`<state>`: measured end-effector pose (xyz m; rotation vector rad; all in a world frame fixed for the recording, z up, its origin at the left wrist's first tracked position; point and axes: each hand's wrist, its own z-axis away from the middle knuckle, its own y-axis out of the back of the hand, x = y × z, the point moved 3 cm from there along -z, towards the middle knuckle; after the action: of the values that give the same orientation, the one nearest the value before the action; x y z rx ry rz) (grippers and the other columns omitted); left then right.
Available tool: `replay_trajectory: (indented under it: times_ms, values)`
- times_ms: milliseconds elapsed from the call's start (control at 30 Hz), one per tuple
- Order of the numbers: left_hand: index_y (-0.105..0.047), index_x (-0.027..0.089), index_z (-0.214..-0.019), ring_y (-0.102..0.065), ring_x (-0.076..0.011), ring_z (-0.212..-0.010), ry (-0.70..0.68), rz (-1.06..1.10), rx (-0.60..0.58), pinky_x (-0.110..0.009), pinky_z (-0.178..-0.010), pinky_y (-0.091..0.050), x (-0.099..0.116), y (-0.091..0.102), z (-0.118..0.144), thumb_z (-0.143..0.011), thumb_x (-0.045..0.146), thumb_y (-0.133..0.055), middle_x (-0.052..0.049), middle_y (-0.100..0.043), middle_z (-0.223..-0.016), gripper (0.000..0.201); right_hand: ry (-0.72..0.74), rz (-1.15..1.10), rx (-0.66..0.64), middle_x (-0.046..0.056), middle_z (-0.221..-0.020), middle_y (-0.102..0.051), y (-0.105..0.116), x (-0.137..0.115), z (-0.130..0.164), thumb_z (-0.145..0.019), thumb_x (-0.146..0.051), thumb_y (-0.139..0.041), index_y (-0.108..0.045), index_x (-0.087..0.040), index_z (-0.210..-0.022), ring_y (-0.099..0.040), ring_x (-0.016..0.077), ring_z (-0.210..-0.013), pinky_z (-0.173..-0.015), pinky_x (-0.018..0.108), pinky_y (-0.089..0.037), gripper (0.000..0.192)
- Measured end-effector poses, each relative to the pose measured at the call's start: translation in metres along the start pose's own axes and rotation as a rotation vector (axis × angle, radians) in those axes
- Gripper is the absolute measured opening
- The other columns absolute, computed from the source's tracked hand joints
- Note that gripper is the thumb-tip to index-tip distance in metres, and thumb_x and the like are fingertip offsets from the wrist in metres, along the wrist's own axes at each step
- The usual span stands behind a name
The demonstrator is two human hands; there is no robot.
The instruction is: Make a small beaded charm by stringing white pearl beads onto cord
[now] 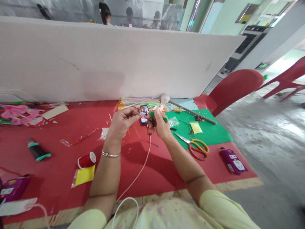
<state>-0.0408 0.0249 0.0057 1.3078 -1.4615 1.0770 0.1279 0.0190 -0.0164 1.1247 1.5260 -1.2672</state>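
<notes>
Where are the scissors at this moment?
In the head view the scissors lie on the table to the right of the right hand, at the near edge of the green sheet, left of the purple box.

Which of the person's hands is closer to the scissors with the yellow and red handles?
The right hand. It is just up and left of the scissors, which lie on the green sheet. The left hand is farther left, beyond the right hand, over the red table.

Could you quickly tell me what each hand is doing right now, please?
Left hand: fingers pinched shut on a thin dark thread.
Right hand: closed on a green stick.
</notes>
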Motion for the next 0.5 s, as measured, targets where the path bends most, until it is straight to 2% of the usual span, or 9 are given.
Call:
replay_trajectory:
  times_ms: [200,500]
  values:
    - [-0.078,0.02,-0.103,-0.046,-0.0079,-0.054,0.016,0.035,-0.01,-0.023,-0.047,-0.029,-0.0005,-0.0007,0.0007,-0.072,0.026,-0.081,-0.003,-0.069,-0.079,0.031,-0.002,0.004,-0.02,-0.003,-0.051,-0.055,-0.0005,-0.0005,0.0005,-0.087,-0.08,-0.049,-0.066,-0.02,-0.082,-0.046,0.009,-0.037,-0.033,0.021,-0.031,0.063]
    - [-0.079,0.02,-0.097,-0.042,-0.0068,-0.051,0.003,0.033,-0.019,-0.024,-0.046,-0.028,-0.0019,-0.0007,-0.0008,-0.071,0.027,-0.082,-0.002,-0.069,-0.079,0.026,-0.005,0.004,-0.023,-0.003,-0.051,-0.055,-0.0004,-0.003,0.0015,-0.084,-0.084,-0.049,-0.066,-0.021,-0.082,-0.046,0.0091,-0.037,-0.033,0.021,-0.033,0.065]
